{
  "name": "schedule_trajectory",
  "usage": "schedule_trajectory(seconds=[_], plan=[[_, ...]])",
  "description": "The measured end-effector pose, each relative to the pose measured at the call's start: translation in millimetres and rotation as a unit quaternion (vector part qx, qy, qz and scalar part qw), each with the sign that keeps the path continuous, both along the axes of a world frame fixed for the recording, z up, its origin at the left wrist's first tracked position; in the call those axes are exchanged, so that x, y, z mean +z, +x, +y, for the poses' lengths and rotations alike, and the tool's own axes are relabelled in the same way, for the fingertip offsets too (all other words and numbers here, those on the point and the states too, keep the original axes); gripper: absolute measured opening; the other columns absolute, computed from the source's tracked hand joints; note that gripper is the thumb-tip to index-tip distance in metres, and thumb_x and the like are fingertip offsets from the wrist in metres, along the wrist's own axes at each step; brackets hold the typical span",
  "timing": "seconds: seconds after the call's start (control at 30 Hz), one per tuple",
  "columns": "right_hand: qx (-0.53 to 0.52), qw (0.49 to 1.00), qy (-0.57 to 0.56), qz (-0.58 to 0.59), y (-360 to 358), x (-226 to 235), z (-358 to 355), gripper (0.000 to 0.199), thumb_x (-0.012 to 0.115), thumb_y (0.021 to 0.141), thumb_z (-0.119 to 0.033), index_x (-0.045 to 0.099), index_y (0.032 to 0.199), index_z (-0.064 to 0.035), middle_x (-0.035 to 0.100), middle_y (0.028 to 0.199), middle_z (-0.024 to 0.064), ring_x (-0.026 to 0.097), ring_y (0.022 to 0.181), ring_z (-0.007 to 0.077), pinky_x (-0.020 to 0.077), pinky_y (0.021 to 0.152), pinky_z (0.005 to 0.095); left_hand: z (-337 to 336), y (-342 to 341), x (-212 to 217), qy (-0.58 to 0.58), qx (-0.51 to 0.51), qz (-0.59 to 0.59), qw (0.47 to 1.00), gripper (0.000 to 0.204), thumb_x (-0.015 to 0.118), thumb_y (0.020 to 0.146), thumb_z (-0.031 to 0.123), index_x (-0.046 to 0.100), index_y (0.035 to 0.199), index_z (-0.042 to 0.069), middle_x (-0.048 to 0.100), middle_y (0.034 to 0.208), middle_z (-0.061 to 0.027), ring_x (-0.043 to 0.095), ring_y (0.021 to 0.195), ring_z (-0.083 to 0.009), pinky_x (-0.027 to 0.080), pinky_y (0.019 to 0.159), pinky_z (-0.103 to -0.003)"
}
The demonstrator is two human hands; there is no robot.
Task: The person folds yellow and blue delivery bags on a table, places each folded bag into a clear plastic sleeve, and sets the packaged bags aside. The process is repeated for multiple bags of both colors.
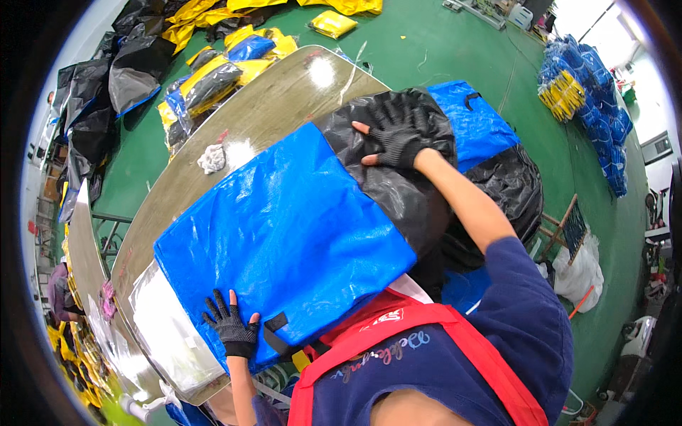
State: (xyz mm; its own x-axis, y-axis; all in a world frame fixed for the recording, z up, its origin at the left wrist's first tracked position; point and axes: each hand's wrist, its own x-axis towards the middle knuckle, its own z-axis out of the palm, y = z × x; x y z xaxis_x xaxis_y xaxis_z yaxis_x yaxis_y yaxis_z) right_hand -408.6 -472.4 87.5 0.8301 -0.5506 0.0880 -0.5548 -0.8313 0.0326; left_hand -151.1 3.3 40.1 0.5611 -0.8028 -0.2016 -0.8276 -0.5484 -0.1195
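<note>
Our left hand [231, 329] lies on the blue part of a blue-and-black plastic piece [284, 220], fingers spread; our right hand [398, 135] rests on its black end, fingers fanned. Both palms are hidden. The piece lies on the table [277, 99], long axis running lower left to upper right, black end uppermost.

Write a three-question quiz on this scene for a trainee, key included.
1. Which colour of material does the right hand rest on? A) yellow B) black C) blue
2. True or false: the left hand lies on the blue material.
3. Fill in: the crumpled white wad lies on the ____.

Key: 1. B, the black material. 2. True. 3. Table.
</note>
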Motion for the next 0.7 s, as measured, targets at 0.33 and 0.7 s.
schedule_trajectory(seconds=[0.33,0.7], plan=[[0.058,0.998,0.027,-0.019,20.0,0.0,0.3,0.088,0.058,0.065,-0.072,0.046,0.138,-0.0248,0.031,0.145,0.0272,0.018,0.138,0.0461,0.0043,0.108,0.0654,-260.4,-71.6,53.9,-0.179,-0.340,0.059,0.921,0.082,0.048,0.082,0.066,0.036,0.143,0.012,0.032,0.148,-0.0194,0.021,0.137,-0.0466,0.010,0.109,-0.063],[0.144,0.974,-0.004,-0.174,-96.1,-46.9,156.8,0.059,0.059,0.079,-0.042,0.051,0.132,-0.0192,0.050,0.134,0.0110,0.042,0.127,0.0337,0.0263,0.108,0.0509,-243.1,-70.2,-8.5,-0.187,-0.344,0.080,0.917,0.079,0.049,0.078,0.069,0.049,0.134,0.014,0.034,0.146,-0.0203,0.024,0.135,-0.0479,0.009,0.107,-0.065]])
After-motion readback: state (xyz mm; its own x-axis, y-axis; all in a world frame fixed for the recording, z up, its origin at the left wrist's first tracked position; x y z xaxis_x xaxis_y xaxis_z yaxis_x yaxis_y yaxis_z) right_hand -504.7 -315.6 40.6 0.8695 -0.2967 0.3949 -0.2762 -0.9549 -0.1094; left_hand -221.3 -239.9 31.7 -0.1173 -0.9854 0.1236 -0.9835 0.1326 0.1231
